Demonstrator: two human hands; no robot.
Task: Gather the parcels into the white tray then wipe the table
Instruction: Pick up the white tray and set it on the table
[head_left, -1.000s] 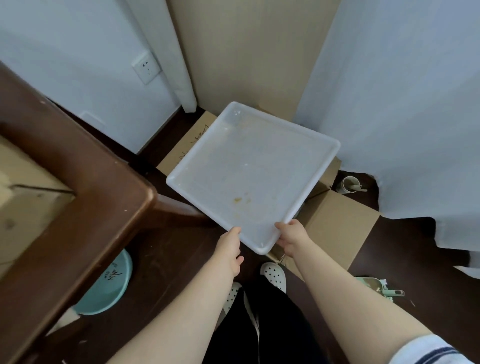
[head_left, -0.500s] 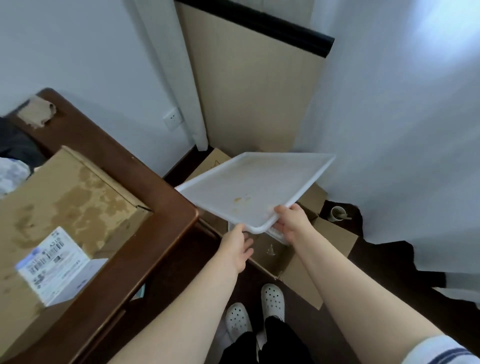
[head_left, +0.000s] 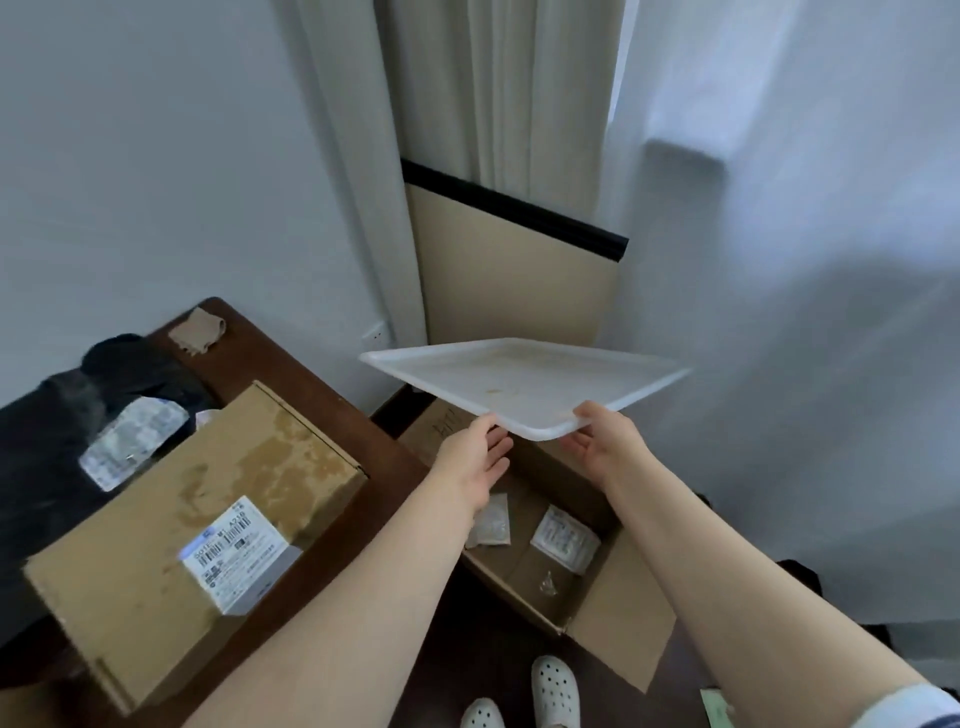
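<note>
On the table (head_left: 291, 384), at 8 o'clock from the tray (head_left: 519, 379), lie a black bag (head_left: 57, 431) and, at the bag's 4 o'clock, a labelled box (head_left: 171, 525). The left hand (head_left: 475, 460), fingers loosely straight, touches the tray's near corner from below. The right hand (head_left: 602, 441) pinches that corner, thumb on top. The tray is held in the air, an open carton (head_left: 613, 603) at its 6 o'clock.

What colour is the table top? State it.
Dark reddish brown; the head view shows it best along the bare edge of the table beside the cardboard box.
</note>
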